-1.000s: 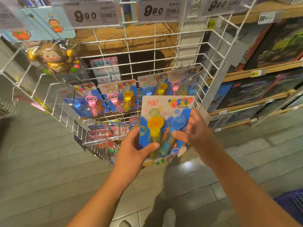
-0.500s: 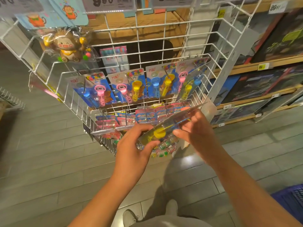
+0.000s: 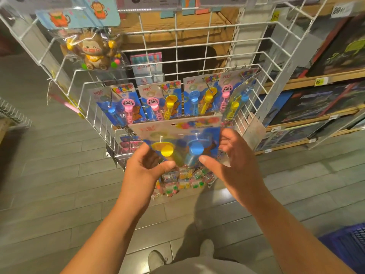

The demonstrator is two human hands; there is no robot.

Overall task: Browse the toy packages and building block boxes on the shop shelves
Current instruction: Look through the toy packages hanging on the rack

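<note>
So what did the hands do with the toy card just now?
Both hands tipped the toy card from upright and facing the person to nearly flat, top edge toward the wire rack. The left hand and right hand still hold its lower corners. The hanging toy cards and monkey toy stayed put.

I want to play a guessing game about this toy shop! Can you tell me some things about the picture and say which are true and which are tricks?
1. Both hands, left hand and right hand, hold the flat blister-card toy package. True.
2. That package holds two pink toys. False: one yellow, one blue.
3. A brown plush monkey in clear wrap hangs at the upper left of the white wire rack. True.
4. The floor is red carpet. False: grey tiled floor.
</note>
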